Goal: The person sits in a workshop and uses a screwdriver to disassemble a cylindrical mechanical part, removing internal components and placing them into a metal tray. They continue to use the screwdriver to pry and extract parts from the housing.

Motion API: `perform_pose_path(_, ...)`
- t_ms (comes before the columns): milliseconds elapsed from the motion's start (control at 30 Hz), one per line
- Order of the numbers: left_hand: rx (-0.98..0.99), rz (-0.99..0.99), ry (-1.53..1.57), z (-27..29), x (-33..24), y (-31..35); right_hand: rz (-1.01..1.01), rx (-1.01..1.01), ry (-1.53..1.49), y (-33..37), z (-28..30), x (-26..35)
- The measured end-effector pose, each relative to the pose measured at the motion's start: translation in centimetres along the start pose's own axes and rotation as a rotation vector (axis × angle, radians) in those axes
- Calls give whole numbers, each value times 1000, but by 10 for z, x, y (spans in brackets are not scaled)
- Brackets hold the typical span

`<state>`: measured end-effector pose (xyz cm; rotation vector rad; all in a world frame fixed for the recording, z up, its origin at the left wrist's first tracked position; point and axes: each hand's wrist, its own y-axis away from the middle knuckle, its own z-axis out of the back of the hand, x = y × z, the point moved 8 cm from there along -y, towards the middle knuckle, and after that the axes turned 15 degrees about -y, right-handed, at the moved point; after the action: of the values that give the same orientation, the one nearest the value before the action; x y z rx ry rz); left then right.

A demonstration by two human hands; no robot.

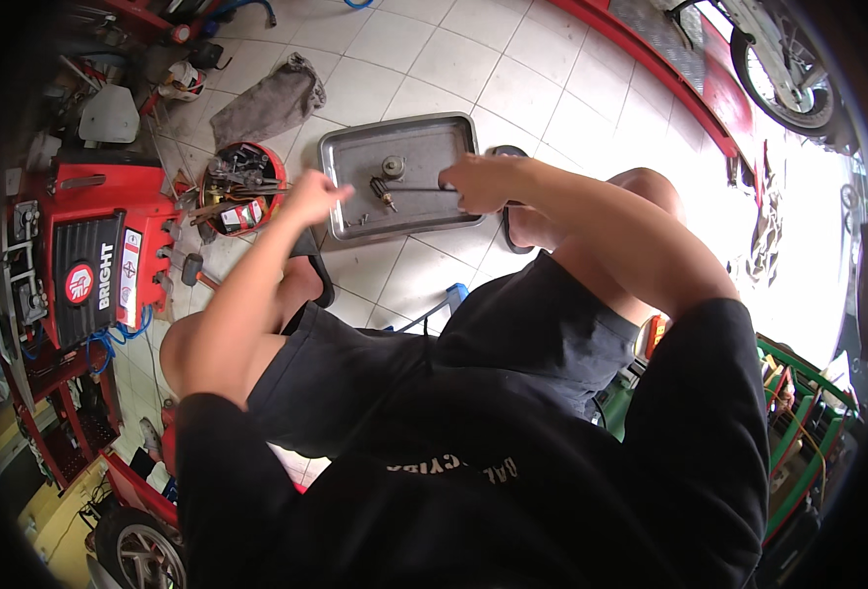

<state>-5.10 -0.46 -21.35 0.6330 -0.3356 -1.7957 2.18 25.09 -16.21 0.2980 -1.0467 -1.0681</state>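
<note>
A shallow grey metal tray [332,145] lies on the floor between my feet. My right hand [488,183] is closed at the tray's right side around the end of a thin dark rod [422,188]. The rod reaches left across the tray to a small dark cylindrical part [383,193] with a shiny end; whether they are joined I cannot tell. Just beyond that part sits a round metal piece [393,167]. My left hand [314,199] hovers at the tray's left rim, its fingers blurred. Small loose bits [359,221] lie in the tray's near left corner.
A red round container [279,175] full of tools stands left of the tray, with a grey rag [272,98] beyond it. A mallet [194,269] lies near my left leg. A red machine [110,265] stands at left. A red-edged platform [650,71] with a wheel [787,79] is far right.
</note>
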Motion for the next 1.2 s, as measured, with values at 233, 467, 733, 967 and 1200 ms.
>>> perform_pose_path(233,-331,-299,1676,222,-2,108,-72,191,244,-43,-54,-12)
perform_pose_path(467,-360,-187,1961,203,11,138,-303,-12,-82,-95,-97,-41)
perform_pose_path(733,-376,-344,1851,235,39,139,-263,-246,-196,-111,-124,-9)
perform_pose_path(967,-453,-333,1845,244,48,149,-243,-237,-115,-115,-130,0)
perform_pose_path(1200,-543,-211,1815,237,57,159,-245,-243,-232,-110,-130,0)
